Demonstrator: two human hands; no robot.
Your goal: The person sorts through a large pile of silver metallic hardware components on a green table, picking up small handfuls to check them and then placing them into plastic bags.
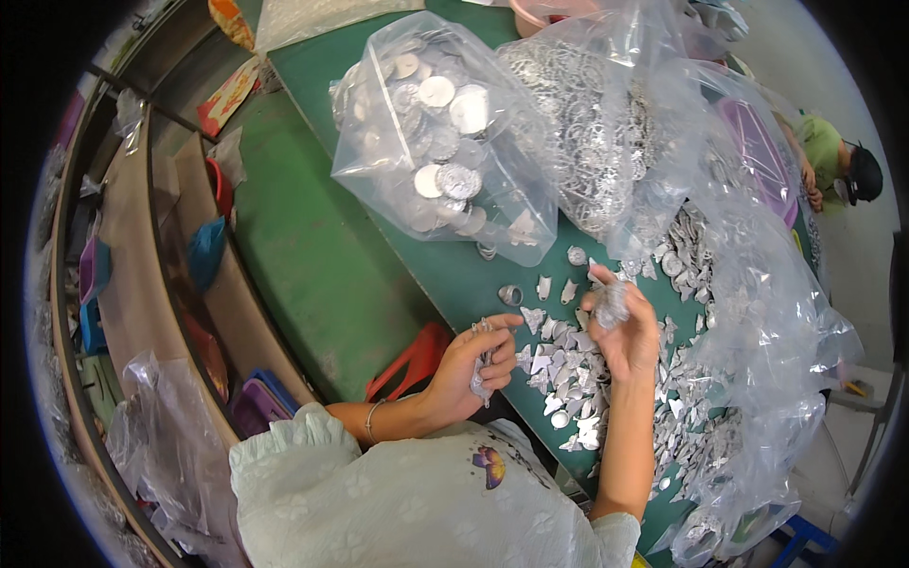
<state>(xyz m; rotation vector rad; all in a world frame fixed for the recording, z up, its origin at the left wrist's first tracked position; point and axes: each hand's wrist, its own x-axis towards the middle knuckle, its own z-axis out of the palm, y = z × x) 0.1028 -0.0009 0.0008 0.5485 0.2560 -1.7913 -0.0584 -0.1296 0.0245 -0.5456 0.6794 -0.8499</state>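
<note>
My left hand [473, 364] is closed around a silver metal piece [481, 377] near the table's edge; its exact shape is partly covered by my fingers. Raised over the table, my right hand [629, 331] grips a round silver metal piece [611, 305] between thumb and fingers. Below and around it spreads a heap of small silver metal parts [568, 374]. Between my hands and the bags stand a few single pieces, among them a small ring-shaped part [510, 294] and a small round part [577, 256].
A clear bag of round silver discs [445, 142] lies on the green table [398, 248], beside a bag of ring-like silver parts [597, 133]. More plastic [748, 322] covers parts at right. A red stool [413, 364] and shelves [142, 256] are left. Another person [824, 156] works far right.
</note>
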